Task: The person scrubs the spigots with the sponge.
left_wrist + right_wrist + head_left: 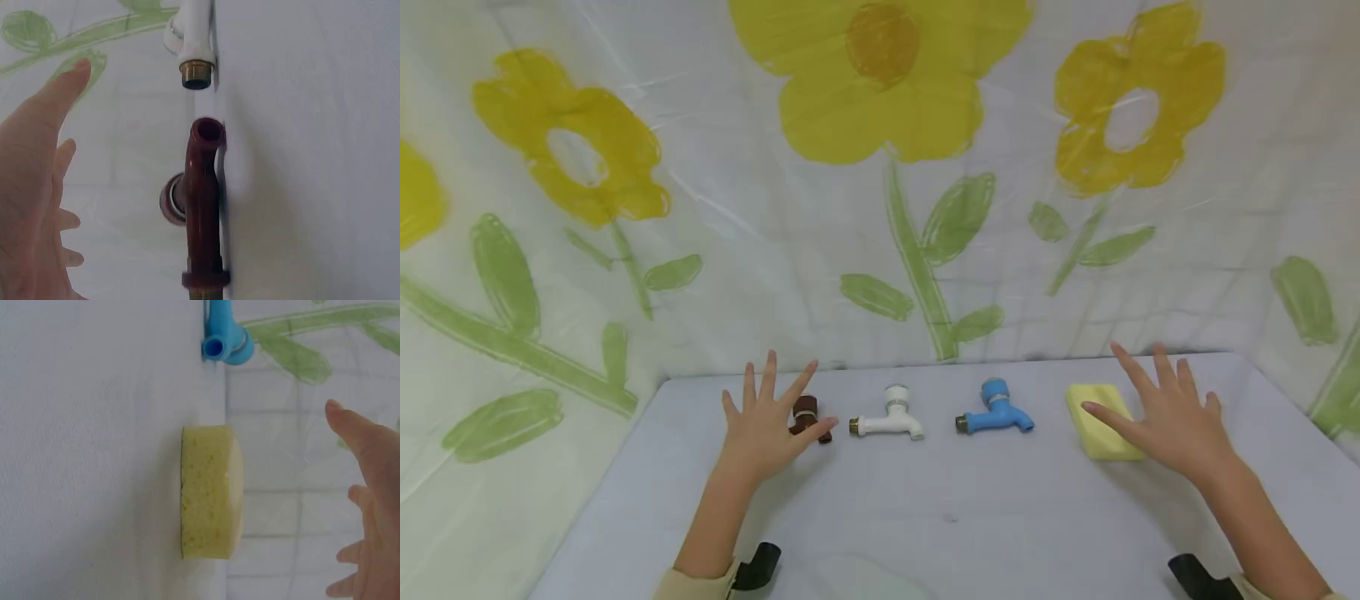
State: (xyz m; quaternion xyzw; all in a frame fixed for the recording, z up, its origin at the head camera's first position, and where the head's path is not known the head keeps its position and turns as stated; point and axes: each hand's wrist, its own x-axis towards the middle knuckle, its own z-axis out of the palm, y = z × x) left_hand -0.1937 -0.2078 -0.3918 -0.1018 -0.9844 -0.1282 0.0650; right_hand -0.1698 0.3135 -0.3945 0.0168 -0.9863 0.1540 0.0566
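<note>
My left hand (765, 433) is spread wide above the table, holding nothing, and partly hides a dark red faucet (806, 410) in the head view. The left wrist view shows that dark red faucet (203, 206) whole along its body, apart from the hand. Just right of it lies a white faucet (889, 414) with a brass threaded end. A blue faucet (995, 408) lies further right. Over on the right, my right hand (1176, 425) hovers with fingers splayed, overlapping the edge of a yellow sponge (1099, 417). In the right wrist view the sponge (206, 492) stands apart from the fingers.
A white-covered table (955, 533) carries the faucets and sponge in a row near its back edge. Behind it hangs a pale sheet (760, 225) painted with yellow flowers. Black wrist mounts (757, 567) sit at both sleeves.
</note>
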